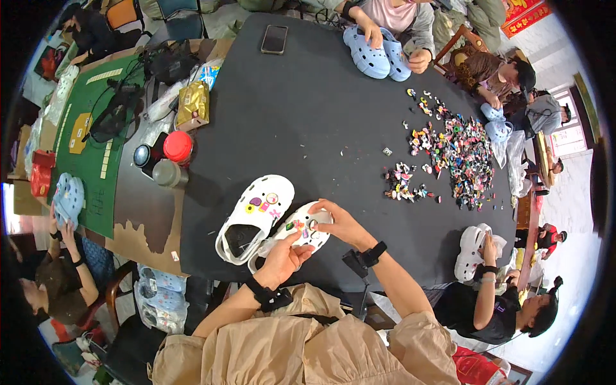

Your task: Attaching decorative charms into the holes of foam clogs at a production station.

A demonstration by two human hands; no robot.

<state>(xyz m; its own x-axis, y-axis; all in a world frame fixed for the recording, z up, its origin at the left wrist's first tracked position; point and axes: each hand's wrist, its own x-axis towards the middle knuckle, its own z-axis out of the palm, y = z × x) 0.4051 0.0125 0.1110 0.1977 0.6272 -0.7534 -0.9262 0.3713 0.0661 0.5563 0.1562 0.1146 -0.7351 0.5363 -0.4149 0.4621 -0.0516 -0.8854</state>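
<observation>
Two white clogs lie side by side on the dark table before me. The left clog point(282, 188) bears several colourful charms on its upper, and neither of my hands touches it. My left hand point(282, 262) is closed on the heel side of the right clog point(319, 242), its thumb reaching toward the charms point(301, 228) there. Around the toe of that same clog curl the fingers of my right hand point(346, 224), with the thumb beside a round charm point(313, 225). Whether the right fingers also pinch a small charm cannot be made out.
A large spread of loose charms point(471, 154) covers the table's right side. At left stand a red-lidded jar point(178, 147), another jar point(168, 173) and a gold packet point(193, 106). A phone point(274, 40) lies at the far edge. Co-workers around the table handle blue clogs point(369, 54) and white clogs point(470, 250).
</observation>
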